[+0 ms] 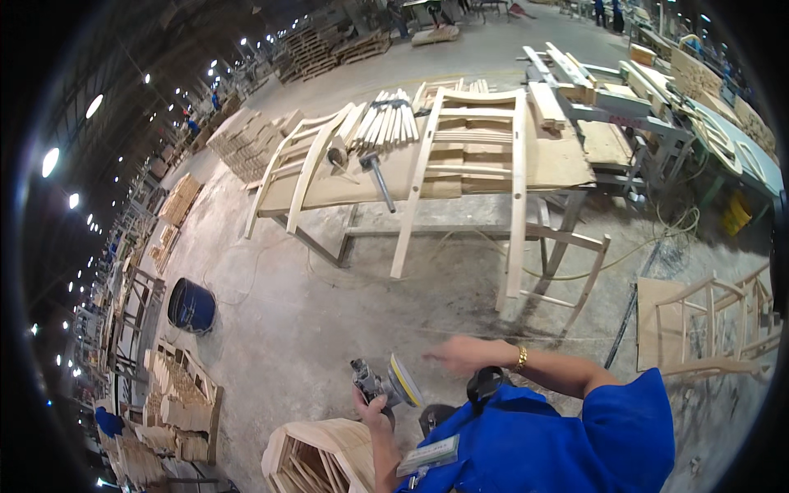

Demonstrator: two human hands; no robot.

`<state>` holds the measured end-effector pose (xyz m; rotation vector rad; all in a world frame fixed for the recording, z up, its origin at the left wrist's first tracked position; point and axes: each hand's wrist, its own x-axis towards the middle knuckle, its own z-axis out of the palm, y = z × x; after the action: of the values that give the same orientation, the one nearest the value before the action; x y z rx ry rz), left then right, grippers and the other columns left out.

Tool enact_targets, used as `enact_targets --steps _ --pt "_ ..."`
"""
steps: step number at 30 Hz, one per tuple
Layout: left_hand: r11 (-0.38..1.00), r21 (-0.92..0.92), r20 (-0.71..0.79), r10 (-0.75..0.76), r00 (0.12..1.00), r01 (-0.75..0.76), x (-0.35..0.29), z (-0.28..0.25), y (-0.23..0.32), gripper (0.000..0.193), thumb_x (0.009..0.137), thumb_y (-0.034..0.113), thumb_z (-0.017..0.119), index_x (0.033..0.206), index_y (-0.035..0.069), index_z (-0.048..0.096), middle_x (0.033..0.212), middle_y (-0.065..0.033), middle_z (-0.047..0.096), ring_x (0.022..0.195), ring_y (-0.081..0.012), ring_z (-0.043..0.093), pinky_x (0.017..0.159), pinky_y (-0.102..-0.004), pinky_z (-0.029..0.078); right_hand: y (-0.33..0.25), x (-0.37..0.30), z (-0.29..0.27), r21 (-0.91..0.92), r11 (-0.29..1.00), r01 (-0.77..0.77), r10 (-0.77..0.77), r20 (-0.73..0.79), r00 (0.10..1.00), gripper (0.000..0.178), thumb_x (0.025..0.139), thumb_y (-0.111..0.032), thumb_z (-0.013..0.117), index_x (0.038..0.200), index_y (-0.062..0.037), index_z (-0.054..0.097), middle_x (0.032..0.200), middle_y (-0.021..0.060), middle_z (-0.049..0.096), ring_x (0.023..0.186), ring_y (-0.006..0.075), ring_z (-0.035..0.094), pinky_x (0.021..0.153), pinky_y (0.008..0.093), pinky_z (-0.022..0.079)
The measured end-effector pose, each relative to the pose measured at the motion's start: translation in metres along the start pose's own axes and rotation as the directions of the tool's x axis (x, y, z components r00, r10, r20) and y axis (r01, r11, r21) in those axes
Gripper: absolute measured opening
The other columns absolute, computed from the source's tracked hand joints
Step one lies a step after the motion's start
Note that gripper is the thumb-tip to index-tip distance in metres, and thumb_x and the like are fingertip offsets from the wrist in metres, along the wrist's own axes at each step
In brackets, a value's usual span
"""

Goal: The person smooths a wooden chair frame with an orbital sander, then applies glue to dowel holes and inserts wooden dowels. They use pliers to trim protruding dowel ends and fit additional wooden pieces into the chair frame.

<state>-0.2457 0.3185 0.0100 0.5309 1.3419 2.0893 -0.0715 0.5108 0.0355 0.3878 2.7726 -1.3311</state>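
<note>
My left hand (374,408) is wrapped around a hand-held disc sander (374,384) at the lower middle. Its grey body points left, and the round, yellow-edged pad (404,381) stands tilted up on the right. My right hand (467,354) hovers just right of the pad, apart from it. Its fingers reach left, slightly blurred, with nothing seen in them. Beyond my hands, a pale wooden chair-back frame (518,189) leans over the front edge of a cardboard-covered workbench (382,187). A second ladder-like frame (308,168) rests at the bench's left end.
A hammer-like tool (378,182) and bundled wooden sticks (388,123) lie on the bench. Stacked curved wood pieces (316,452) stand close by my left arm. A dark blue bucket (191,306) sits on the floor at left. Wooden frames (711,316) lean at right.
</note>
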Motion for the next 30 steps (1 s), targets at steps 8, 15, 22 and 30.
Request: enact_targets --steps 8,15,22,30 --pt "0.999 -0.03 -0.009 -0.02 1.0 0.02 0.146 -0.007 -0.004 0.058 0.061 0.012 0.057 0.117 0.0 0.051 0.1 -0.012 0.059 0.087 -0.0225 0.06 0.084 -0.0345 0.05 0.025 0.14 -0.056 0.031 0.988 0.149 -0.15 0.362 0.92 0.041 0.079 -0.008 0.048 0.118 -0.0059 0.06 0.101 0.0198 0.067 0.089 0.0294 0.067 0.076 0.0381 0.052" --pt "0.989 -0.1 0.035 -0.105 0.994 0.108 0.294 -0.04 -0.016 0.057 0.061 0.012 0.06 0.116 0.0 0.052 0.099 -0.0113 0.06 0.088 -0.0217 0.06 0.084 -0.0339 0.049 0.028 0.266 -0.115 0.428 0.904 0.0 0.087 -0.183 0.979 0.04 0.081 -0.01 0.05 0.12 -0.0031 0.06 0.104 0.0223 0.066 0.088 0.0346 0.066 0.084 0.0419 0.05" --pt "0.984 -0.093 0.092 -0.146 0.985 0.155 0.429 -0.082 0.021 0.068 0.06 0.017 0.061 0.124 0.001 0.048 0.107 -0.0107 0.056 0.099 -0.0244 0.057 0.086 -0.036 0.047 0.061 0.377 -0.101 0.047 0.993 -0.108 0.091 0.27 0.959 0.041 0.081 -0.013 0.051 0.118 -0.0008 0.061 0.104 0.0212 0.067 0.096 0.0379 0.064 0.085 0.0442 0.049" --pt "0.863 -0.099 0.204 -0.47 0.859 0.496 0.505 -0.089 -0.006 0.07 0.074 0.043 0.062 0.13 0.003 0.05 0.128 -0.0156 0.056 0.114 -0.0316 0.056 0.095 -0.0461 0.046 0.07 0.335 -0.092 0.437 0.843 -0.315 0.476 -0.329 0.816 0.047 0.083 -0.013 0.048 0.127 0.0009 0.054 0.115 0.0188 0.065 0.106 0.035 0.061 0.089 0.0411 0.047"
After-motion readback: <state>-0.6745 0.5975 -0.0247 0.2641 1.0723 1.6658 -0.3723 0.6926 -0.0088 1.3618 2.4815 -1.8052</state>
